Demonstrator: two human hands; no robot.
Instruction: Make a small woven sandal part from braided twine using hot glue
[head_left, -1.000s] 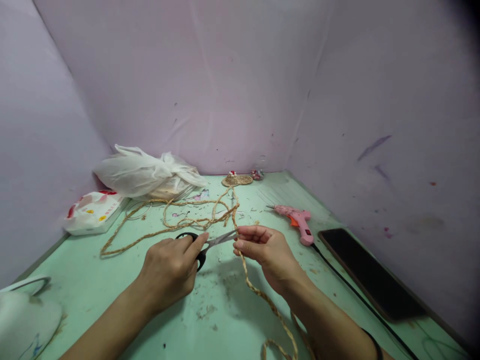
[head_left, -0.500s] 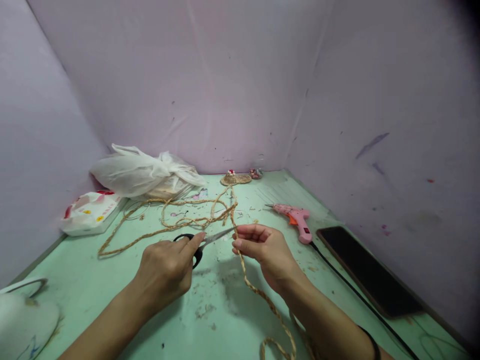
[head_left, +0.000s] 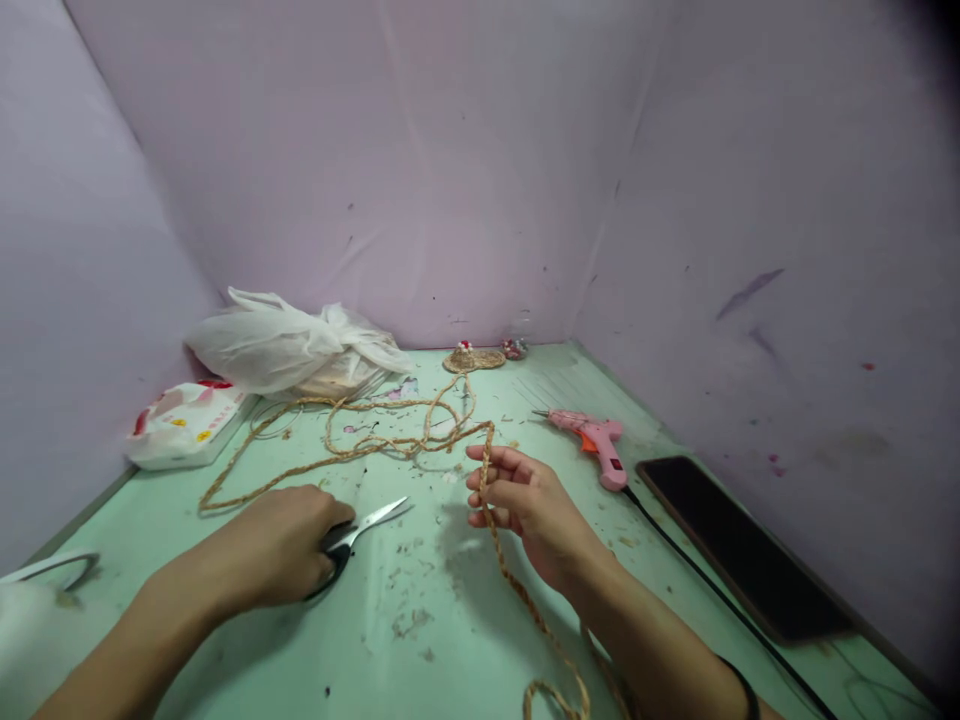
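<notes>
My left hand (head_left: 289, 540) is closed around the black handles of a pair of scissors (head_left: 375, 518), low over the table at left of centre. The blades point right and away, nearly together. In my right hand (head_left: 529, 500) a braided straw cord (head_left: 489, 470) runs between thumb and fingers, the other fingers loosely spread. One stretch of the cord hangs down toward the front edge of the view, partly behind my right forearm. The rest lies in loose loops across the table, reaching a small flat straw piece (head_left: 472, 361) topped with red and white beads at the back.
A pink glue gun (head_left: 600, 445) lies right of my right hand, its black cable running toward me beside a dark phone (head_left: 739, 545). Back left are a knotted white plastic bag (head_left: 285, 345) and a tissue pack (head_left: 187, 430). A white object (head_left: 45, 630) stands front left.
My left hand has drawn the scissors away from the cord, left and toward me. My right hand stays about in place, its fingers looser, and the cord has shifted slightly right.
</notes>
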